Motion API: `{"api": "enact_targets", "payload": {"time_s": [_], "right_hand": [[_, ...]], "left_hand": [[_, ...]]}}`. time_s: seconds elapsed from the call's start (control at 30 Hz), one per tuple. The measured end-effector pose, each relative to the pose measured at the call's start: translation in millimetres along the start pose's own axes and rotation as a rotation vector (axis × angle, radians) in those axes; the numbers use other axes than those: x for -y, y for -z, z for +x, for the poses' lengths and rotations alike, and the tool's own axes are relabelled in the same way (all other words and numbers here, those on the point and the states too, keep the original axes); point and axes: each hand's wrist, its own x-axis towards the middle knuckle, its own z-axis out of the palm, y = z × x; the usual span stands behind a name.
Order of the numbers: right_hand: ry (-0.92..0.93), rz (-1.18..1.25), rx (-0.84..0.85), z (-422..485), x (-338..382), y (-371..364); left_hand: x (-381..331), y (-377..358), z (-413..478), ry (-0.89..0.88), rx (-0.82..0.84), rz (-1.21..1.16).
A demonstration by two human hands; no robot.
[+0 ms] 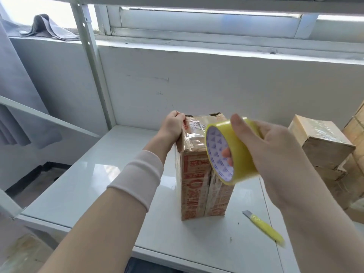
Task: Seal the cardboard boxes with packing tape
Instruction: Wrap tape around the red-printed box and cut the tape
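A tall cardboard box (194,186) with red print stands upright on the white table (94,174), its top and sides glossy with clear tape. My left hand (172,125) grips the box's top left edge, fingers curled over the rim. My right hand (269,146) holds a yellow roll of packing tape (239,154) just in front of the box's upper right corner, thumb over the outside and fingers hooked through the core. The roll hides part of the box top.
A yellow utility knife (265,226) lies on the table at the front right. Taped cardboard boxes (323,140) are stacked at the right edge. White shelf posts (92,62) rise at the left, a wall and window sill behind, and a grey cloth (49,27) lies on the sill.
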Motion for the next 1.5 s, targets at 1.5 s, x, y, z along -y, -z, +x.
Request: {"api": "enact_targets", "payload": {"time_s": [1.5], "right_hand": [[0.134,0.178,0.012,-5,13,23]], "left_hand": [[32,12,-108,-0.945,0.014,0.684]]}}
